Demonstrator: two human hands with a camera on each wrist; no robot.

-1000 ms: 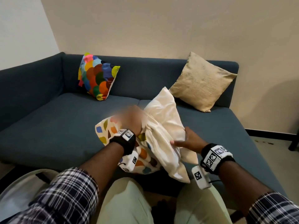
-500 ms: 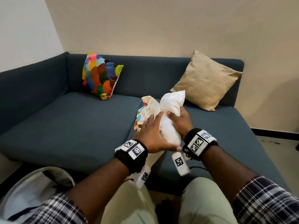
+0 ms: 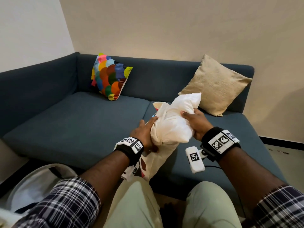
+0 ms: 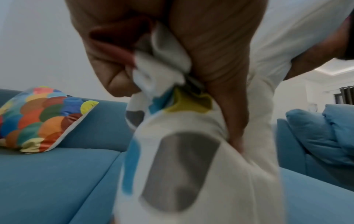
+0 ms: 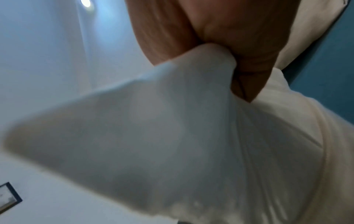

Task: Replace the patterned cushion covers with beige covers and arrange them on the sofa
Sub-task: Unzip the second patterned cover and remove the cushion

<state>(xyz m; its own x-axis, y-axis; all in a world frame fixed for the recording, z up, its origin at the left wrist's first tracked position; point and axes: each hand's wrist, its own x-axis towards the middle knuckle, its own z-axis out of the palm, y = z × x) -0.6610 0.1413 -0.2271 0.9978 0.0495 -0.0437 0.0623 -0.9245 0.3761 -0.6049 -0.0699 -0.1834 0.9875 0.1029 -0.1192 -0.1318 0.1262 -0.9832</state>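
Step in hand, by judgement: stripping a patterned cover off its white cushion insert; the beige re-covering of this one has not begun.

Cushion insert (image 3: 176, 122): white, soft, squeezed into a bundle; held above the sofa (image 3: 65, 122) seat, right of the middle seam, just near of the beige cushion.

Patterned cover (image 3: 148, 163): cream with coloured shapes (blue, yellow and grey show in the left wrist view); bunched at the insert's near end and hanging down towards the person's knees; mostly off.

Left hand (image 3: 143, 134): fingers curled, gripping the gathered cover fabric.

Right hand (image 3: 196, 123): closed on the insert's right side, pinching its white cloth.

Next move, by judgement: pull the two hands apart so the last of the insert slips free; keep the grip firm, since the filling compresses and the cloth may slide.

Beige cushion (image 3: 215, 85): already covered; leaning on the backrest, far right.

Multicoloured cushion (image 3: 110, 77): scale-like pattern; leaning on the backrest, far left; not yet changed.
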